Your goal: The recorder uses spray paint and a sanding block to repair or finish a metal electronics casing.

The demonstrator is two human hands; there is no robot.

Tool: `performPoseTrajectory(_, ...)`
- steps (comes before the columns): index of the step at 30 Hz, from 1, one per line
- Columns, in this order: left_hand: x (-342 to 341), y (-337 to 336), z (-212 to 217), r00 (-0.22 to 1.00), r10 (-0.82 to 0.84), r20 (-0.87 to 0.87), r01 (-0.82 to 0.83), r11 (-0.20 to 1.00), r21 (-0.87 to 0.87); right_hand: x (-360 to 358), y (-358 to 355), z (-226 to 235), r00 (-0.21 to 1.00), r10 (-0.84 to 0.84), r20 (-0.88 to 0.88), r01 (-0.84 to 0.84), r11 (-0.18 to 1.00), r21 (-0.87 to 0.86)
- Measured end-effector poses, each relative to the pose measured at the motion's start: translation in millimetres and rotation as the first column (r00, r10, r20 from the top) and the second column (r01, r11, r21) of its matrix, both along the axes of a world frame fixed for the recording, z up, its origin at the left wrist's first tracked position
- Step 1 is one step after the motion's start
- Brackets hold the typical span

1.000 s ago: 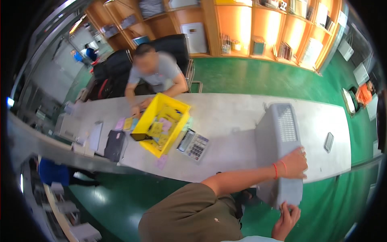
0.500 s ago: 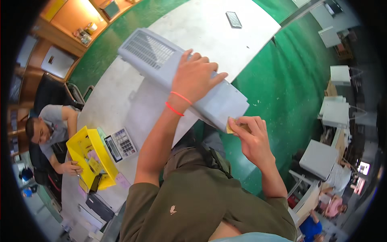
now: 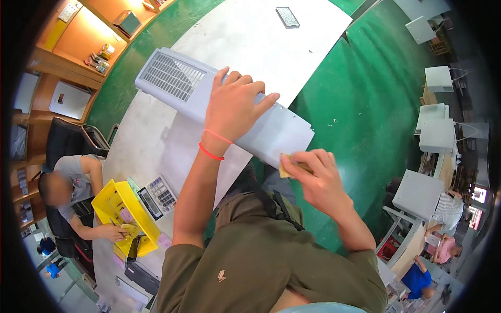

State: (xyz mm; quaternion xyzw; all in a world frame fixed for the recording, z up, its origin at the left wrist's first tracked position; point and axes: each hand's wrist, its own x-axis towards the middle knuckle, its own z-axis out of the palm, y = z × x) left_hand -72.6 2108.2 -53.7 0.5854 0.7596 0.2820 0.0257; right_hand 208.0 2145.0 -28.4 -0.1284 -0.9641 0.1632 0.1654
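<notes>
A long light-grey housing panel (image 3: 190,104) with a slotted grille at its far-left end slants over the white table, its near-right end sticking out past the edge. My left hand (image 3: 235,107) lies across its middle, fingers hooked over the far side and thumb spread to the right. Between the thumb and fingers of my right hand (image 3: 318,180) is a small yellowish-tan pad (image 3: 285,167), pressed to the panel's near-right corner. The pad's material is hard to make out, and my fingers hide part of it.
On the white table (image 3: 156,122) stand a yellow bin (image 3: 148,221) and a calculator (image 3: 159,195), left of my left forearm. A seated person's hand (image 3: 114,232) reaches into the bin. A small flat grey piece (image 3: 287,17) lies at the far end. Grey cabinets (image 3: 417,193) line the right.
The view has shifted a little, so panel and hands appear farther left. My right hand stays at the panel's corner with the pad. The seated person's hand has moved farther into the bin.
</notes>
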Motion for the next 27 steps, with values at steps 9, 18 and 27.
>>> performPoseTrajectory(9, -0.9, -0.3, -1.9, 1.000, 0.004, -0.031, -0.003, 1.000, 0.030, 1.0, -1.0, 1.1, 1.000, 0.014, 0.010, -0.013, 1.000, -0.019)
performPoseTrajectory(18, -1.5, -0.3, -2.0, 1.000, 0.004, -0.019, -0.004, 1.000, 0.002, -0.7, -1.7, 0.1, 1.000, 0.000, -0.004, 0.000, 1.000, 0.004)
performPoseTrajectory(27, -2.5, 0.1, -1.9, 0.999, 0.002, -0.032, -0.002, 1.000, 0.023, 0.1, -2.0, -1.0, 1.000, -0.009, -0.020, 0.009, 1.000, 0.018)
